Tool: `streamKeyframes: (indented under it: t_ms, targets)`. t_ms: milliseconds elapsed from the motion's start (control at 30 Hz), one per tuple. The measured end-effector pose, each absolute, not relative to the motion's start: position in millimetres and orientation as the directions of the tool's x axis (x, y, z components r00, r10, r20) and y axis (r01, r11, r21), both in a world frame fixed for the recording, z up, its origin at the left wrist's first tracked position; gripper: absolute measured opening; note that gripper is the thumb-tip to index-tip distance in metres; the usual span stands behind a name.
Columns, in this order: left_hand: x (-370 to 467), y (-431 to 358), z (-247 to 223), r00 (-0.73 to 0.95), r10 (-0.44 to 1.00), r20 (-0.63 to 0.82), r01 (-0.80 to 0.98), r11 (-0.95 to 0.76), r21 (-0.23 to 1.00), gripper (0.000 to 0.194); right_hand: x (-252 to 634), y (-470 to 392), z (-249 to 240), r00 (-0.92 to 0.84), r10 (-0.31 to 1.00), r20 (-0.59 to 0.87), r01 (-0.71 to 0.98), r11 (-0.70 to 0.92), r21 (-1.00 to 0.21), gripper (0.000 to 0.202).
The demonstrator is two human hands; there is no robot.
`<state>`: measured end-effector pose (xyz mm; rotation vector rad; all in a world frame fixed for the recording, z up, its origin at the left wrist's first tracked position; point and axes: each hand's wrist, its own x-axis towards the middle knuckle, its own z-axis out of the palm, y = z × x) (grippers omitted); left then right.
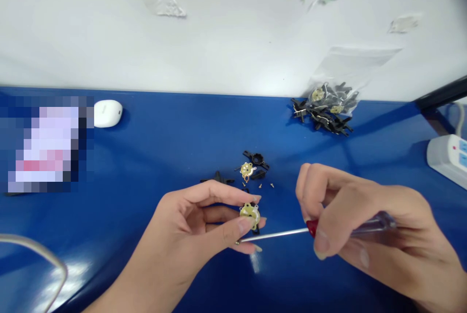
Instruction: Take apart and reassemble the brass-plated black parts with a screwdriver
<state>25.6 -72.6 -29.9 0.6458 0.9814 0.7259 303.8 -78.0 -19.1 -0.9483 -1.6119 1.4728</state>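
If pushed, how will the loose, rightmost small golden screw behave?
The small golden screw may roll in a curve, its head looking wider than its shank. Being tiny, it seems light; the glossy blue table probably lets it slide.

Head camera near above blue table, facing forward-down, white wall ahead.

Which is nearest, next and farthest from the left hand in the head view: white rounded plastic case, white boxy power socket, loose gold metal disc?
1. Loose gold metal disc: just beyond the left hand.
2. White rounded plastic case: back left.
3. White boxy power socket: far right.
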Motion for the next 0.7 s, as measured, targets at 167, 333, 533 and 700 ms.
streamKeyframes:
  t_ms: [167,333,533,700]
  targets:
    - [24.5,-73.6,-31.1,0.364,0.783,-0.505,-0.244,0.603,0.759,0.016,303.1,-78.4,-16.8,-0.443,0.895,0.053,0.058,0.088,-0.994,0.014]
    - [24.7,-73.7,-30.5,0.356,0.780,-0.514,-0.236,0.608,0.758,0.014,305.1,-84.5,-20.5,-0.369,0.923,0.103,0.135,0.163,-0.977,0.012]
    - [24.7,-70.9,-32.7,0.349,0.796,-0.495,-0.240,0.587,0.773,0.016,302.4,-83.3,-20.1,-0.394,0.911,0.123,0.080,0.167,-0.983,0.011]
    - [25.0,-71.5,-32.2,0.334,0.806,-0.489,-0.236,0.574,0.784,0.015,296.7,-79.5,-12.5,-0.360,0.916,0.175,0.163,0.247,-0.955,0.018]
